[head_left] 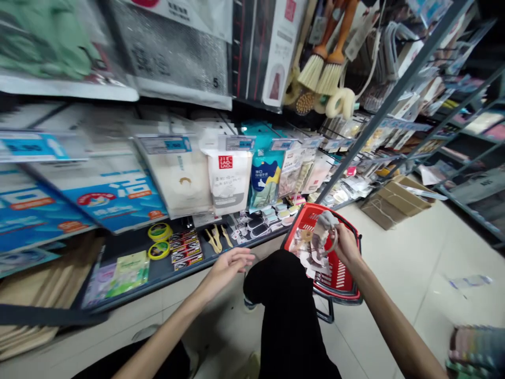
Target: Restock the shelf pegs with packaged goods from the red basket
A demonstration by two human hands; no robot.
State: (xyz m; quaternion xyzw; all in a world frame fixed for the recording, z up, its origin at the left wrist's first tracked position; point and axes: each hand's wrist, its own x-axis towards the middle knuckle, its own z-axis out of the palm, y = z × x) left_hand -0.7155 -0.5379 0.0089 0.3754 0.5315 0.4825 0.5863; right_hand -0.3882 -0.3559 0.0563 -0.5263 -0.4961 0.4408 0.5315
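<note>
A person crouched in a shop aisle, a black-clad knee [284, 310] raised between both forearms, with bare pale floor [398, 263] open to the right. The left hand [229, 265] hovered palm-down and empty, its grip loose and fingers spread, just off the front edge of the low dark shelf [158, 268]. The right hand [345, 245] held a grey packaged item [321, 231] in a closed grip, its long axis roughly upright, over the red basket [343, 273] standing on the floor beside the shelf end. Beyond, a cardboard box [394, 202] sat against the racks.
</note>
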